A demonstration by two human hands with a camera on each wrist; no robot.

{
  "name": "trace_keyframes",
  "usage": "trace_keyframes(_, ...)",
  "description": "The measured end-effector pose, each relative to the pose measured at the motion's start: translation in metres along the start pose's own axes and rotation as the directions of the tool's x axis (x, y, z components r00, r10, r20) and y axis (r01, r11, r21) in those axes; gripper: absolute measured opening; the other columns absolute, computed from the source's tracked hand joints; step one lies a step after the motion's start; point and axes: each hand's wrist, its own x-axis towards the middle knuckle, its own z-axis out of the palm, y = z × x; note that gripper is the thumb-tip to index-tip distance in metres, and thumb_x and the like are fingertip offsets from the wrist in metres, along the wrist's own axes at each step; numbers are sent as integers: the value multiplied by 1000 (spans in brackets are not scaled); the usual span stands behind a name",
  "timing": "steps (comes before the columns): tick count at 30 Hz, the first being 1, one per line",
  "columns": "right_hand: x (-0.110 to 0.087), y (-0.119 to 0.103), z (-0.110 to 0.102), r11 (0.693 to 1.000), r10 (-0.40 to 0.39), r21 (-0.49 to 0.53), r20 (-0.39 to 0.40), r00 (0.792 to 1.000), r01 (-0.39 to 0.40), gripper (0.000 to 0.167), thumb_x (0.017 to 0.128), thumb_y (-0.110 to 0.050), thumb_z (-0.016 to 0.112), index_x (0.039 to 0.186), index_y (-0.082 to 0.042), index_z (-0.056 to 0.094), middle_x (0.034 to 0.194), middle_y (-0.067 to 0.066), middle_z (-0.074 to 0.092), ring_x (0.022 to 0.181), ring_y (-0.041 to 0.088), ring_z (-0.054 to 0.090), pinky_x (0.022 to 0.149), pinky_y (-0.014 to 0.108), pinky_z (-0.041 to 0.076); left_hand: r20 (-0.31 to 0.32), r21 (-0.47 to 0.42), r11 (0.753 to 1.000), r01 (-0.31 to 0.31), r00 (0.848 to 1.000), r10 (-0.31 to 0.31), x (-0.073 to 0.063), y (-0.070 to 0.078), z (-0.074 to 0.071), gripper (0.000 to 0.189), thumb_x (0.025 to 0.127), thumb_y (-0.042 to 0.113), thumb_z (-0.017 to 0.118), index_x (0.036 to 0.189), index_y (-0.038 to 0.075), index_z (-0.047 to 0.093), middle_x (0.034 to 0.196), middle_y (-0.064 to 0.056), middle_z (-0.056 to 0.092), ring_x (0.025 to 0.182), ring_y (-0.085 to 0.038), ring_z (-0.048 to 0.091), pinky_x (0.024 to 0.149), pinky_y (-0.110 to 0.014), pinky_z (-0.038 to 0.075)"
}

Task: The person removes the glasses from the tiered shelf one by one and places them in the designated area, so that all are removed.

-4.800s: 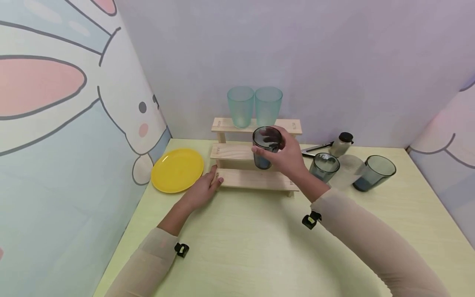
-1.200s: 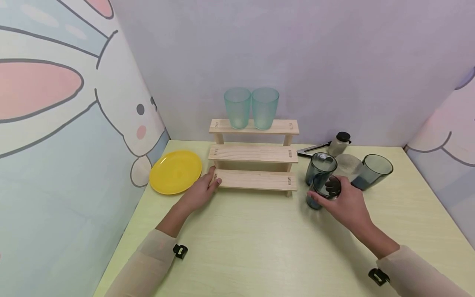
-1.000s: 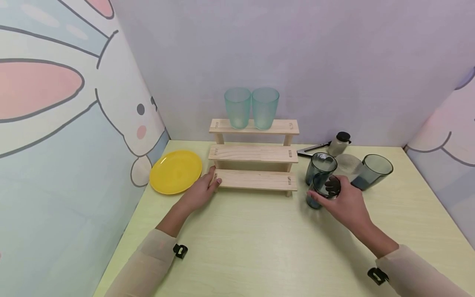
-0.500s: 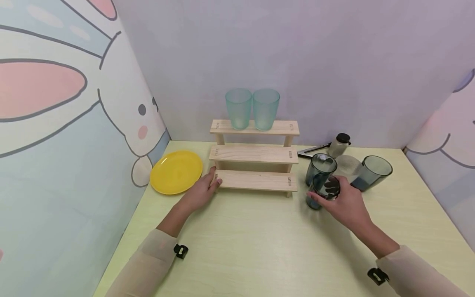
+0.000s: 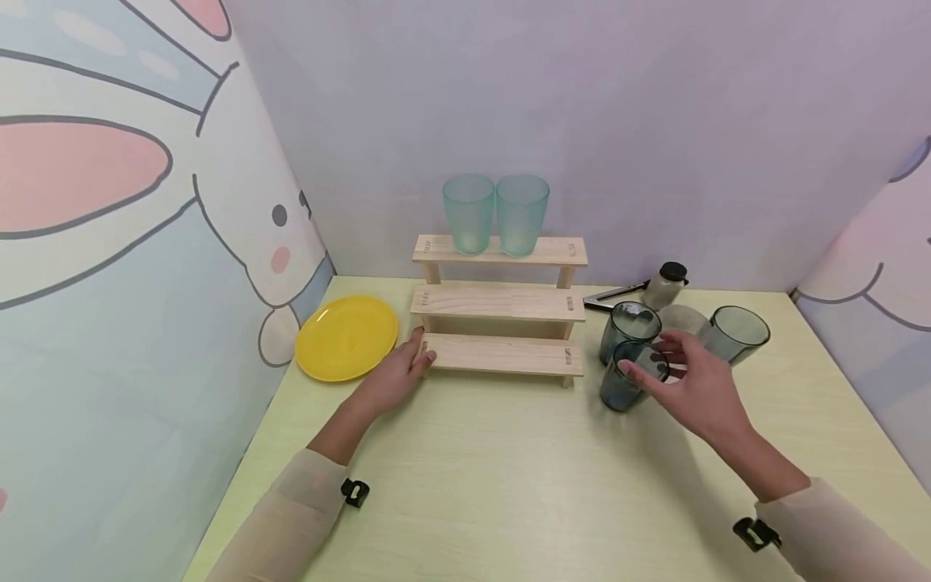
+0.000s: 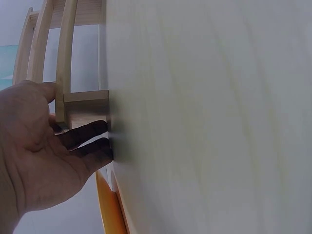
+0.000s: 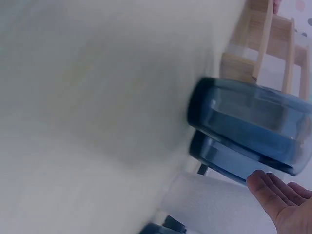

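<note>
At the left end of the three-tier wooden rack (image 5: 502, 356), my left hand (image 5: 393, 376) grips the lowest shelf, its thumb on top and its fingers around the end (image 6: 87, 141). On the right, my right hand (image 5: 701, 396) is spread beside a smoky grey glass (image 5: 624, 392) that stands upright on the table. The right wrist view shows a gap between the fingers (image 7: 265, 192) and that glass. Directly behind it is a second grey glass (image 5: 618, 327). Two frosted aqua glasses (image 5: 469, 218) stand side by side on the top shelf.
A third grey glass (image 5: 738, 331) stands farther right, near a whitish translucent object (image 5: 682, 318). Behind them are a black-capped jar (image 5: 665, 288) and a dark metal tool (image 5: 617, 292). A yellow plate (image 5: 347, 338) lies left of the rack, and a wall runs behind everything.
Earlier my right hand held the grey glass over the rack; it then carried it right and down to the table. Now its fingers have let go and drawn back rightward. My left hand stays put.
</note>
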Motion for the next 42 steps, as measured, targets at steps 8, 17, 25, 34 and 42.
trace_keyframes(8, 21, -9, -22, 998, -27, 52, -96, 995, 32, 67, 95, -41, 89, 143, -1, 64, 120, 22, 78, 93, -6, 73, 78, -2, 47, -4, 3, 1000, 8, 1000, -8, -1, 0, 0, 82, 119, 52, 42, 176, 0, 14, 175, -27, 38, 164, -43, 39, 133, -60, 35)
trace_keyframes(17, 63, -25, -28, 993, -86, 72, -107, 991, 94, 73, 94, -37, 91, 150, -3, 61, 137, 22, 74, 123, 25, 73, 100, 9, 55, 1, 1, 1000, 15, 1000, -15, 0, 2, -1, 81, 120, 50, 42, 176, -1, 14, 177, -25, 35, 165, -42, 36, 133, -60, 34)
trace_keyframes(25, 109, -47, -20, 988, -114, 108, -12, 993, 114, 93, 96, -48, 87, 166, -4, 45, 159, 25, 59, 149, 45, 56, 122, 63, 47, 8, 13, 1000, 22, 1000, -22, 0, 3, -2, 82, 120, 51, 41, 176, 0, 13, 177, -26, 35, 165, -42, 37, 133, -60, 34)
trace_keyframes(34, 149, -74, 3, 978, -153, 146, 24, 988, 148, 105, 95, -55, 84, 173, -8, 33, 171, 22, 49, 159, 41, 47, 129, 60, 41, 7, 5, 1000, 9, 1000, -9, 2, 1, 0, 80, 120, 49, 44, 177, 1, 14, 176, -24, 38, 163, -41, 42, 132, -59, 37)
trace_keyframes(42, 168, -98, 22, 984, -124, 141, 118, 985, 107, 118, 93, -69, 80, 178, -12, 22, 177, 17, 40, 162, 44, 42, 132, 61, 36, 4, 10, 1000, -2, 1000, 2, 4, -1, 1, 79, 120, 48, 45, 176, 1, 15, 174, -26, 41, 161, -41, 45, 131, -59, 39)
